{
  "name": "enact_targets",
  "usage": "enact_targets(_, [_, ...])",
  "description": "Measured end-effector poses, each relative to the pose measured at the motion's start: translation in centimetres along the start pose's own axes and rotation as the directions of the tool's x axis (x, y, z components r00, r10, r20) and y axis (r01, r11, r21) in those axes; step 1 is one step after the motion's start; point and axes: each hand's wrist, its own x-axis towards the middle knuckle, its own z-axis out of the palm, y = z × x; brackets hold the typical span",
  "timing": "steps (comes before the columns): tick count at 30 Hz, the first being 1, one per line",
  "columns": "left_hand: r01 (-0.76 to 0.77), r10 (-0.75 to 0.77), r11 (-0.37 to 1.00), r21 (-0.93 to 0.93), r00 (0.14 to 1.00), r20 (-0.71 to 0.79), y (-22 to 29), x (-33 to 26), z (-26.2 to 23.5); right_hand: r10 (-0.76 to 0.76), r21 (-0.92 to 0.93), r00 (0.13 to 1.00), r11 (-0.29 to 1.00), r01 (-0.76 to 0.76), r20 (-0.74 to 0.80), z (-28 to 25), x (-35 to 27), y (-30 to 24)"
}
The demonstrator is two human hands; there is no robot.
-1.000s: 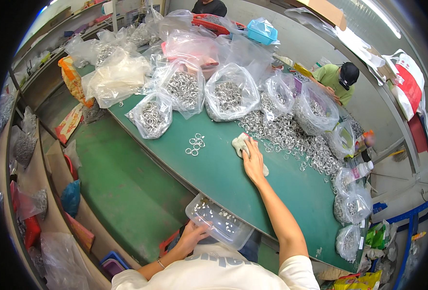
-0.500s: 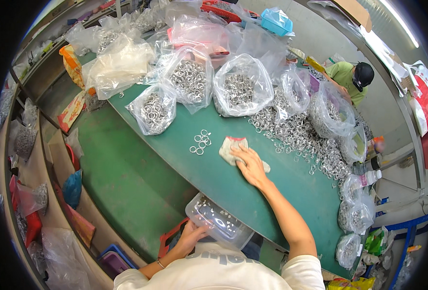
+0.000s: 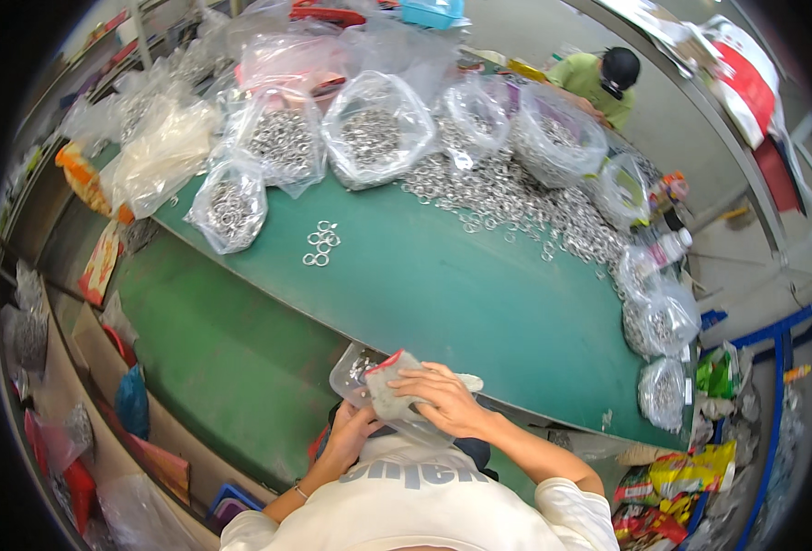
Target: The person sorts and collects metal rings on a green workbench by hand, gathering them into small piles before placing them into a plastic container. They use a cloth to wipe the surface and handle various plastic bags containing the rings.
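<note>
My left hand (image 3: 351, 435) is closed on the near-left side of a clear plastic box (image 3: 343, 375), held at the table's near edge in front of my body. Small pale bits show inside the box; most of it is hidden. Over it, my right hand (image 3: 449, 404) grips a greyish-white knitted work glove (image 3: 387, 389) with a red cuff edge. The fingers lie across the glove, and one end of it sticks out beyond them. A small group of silver metal rings (image 3: 321, 243) lies on the green table (image 3: 406, 266), to the left of centre.
A large heap of metal rings (image 3: 534, 197) spreads over the table's far right. Clear bags of rings (image 3: 374, 138) line the back and right edges. Across the table is a person in a green shirt (image 3: 580, 78). Shelves with bags (image 3: 57, 367) stand at the left.
My right hand has come off the tabletop with the glove, moving toward me and over the plastic box. The left hand still holds the box. The whole view has shifted.
</note>
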Motion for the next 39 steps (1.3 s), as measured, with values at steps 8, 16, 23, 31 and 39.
enact_targets(8, [0.064,-0.064,0.994,-0.083,0.998,0.008,-0.4,-1.0,-1.7,0.337,0.405,0.789,0.906,-0.124,-0.514,-2.8,-2.5,-2.2])
enact_targets(16, [-0.073,0.069,0.996,-0.041,0.993,-0.091,1.9,-5.8,-4.7,0.379,0.353,0.165,0.92,-0.168,-0.91,-13.7,-12.1,2.5])
enact_targets(23, [-0.42,0.459,0.88,0.22,0.872,-0.171,6.2,-8.4,-0.4,0.322,0.309,0.018,0.921,-0.238,-0.946,-19.7,-21.7,2.0])
enact_targets(31, [-0.166,0.051,0.93,0.328,0.942,0.332,9.0,0.4,19.5,0.651,0.375,0.657,0.758,-0.534,-0.38,-19.9,-23.4,-1.5])
enact_targets(39, [0.066,-0.376,0.877,0.477,0.713,0.592,-0.8,12.0,38.9,0.893,0.819,0.232,0.446,-0.361,-0.384,-25.4,-26.4,-2.4])
